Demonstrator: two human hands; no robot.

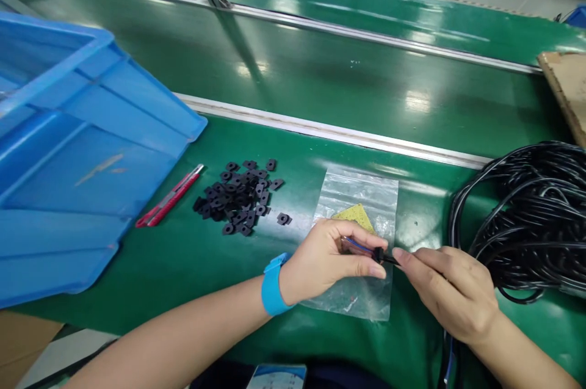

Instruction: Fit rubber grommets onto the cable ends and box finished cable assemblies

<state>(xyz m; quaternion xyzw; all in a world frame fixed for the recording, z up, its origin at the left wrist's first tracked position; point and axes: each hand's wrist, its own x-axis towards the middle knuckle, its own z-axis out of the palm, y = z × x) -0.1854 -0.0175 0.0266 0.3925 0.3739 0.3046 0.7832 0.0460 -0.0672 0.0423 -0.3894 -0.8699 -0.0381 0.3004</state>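
Note:
My left hand (336,258), with a blue band (273,291) at its wrist, pinches a small black rubber piece (378,254) between thumb and fingertips. Thin coloured wires, one of them blue, run from that piece back into the palm. Right beside it, my right hand (451,288) is closed on a black cable (390,260) that enters the piece from the right. Under both hands lies a clear plastic bag (366,306) with a yellow perforated sheet (354,216) on or in it. A pile of similar-looking black pieces (238,193) sits left of my hands.
On the left a large blue bin (91,151) stands tilted, near a red utility knife (170,196). At right lies a big coil of black cable (531,218), with a cardboard box (567,90) behind it. A metal rail (320,128) crosses the green bench.

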